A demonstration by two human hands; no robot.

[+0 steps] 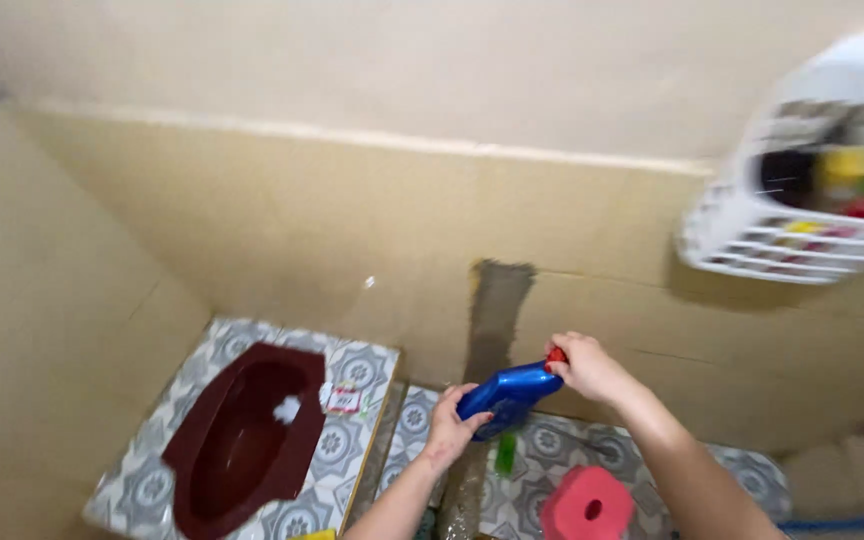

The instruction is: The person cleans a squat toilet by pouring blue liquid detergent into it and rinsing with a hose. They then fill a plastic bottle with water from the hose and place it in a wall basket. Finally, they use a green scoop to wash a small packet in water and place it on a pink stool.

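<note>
Head view: blurred basket (802, 250), hands (512, 400) around bottle (507, 393).

The white wall basket (802, 180) is blurred and cut by the right edge, its contents only smears of colour. The right hand (584, 368) hides most of what may be a red cap (556, 354).

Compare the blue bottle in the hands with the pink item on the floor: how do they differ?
The blue bottle is glossy, elongated and held tilted in the air between the left hand and the right hand, which is at its red cap. The pink item is matte, squat and rounded with a hole in its top, resting untouched on the patterned floor. Both are brightly coloured.
</note>
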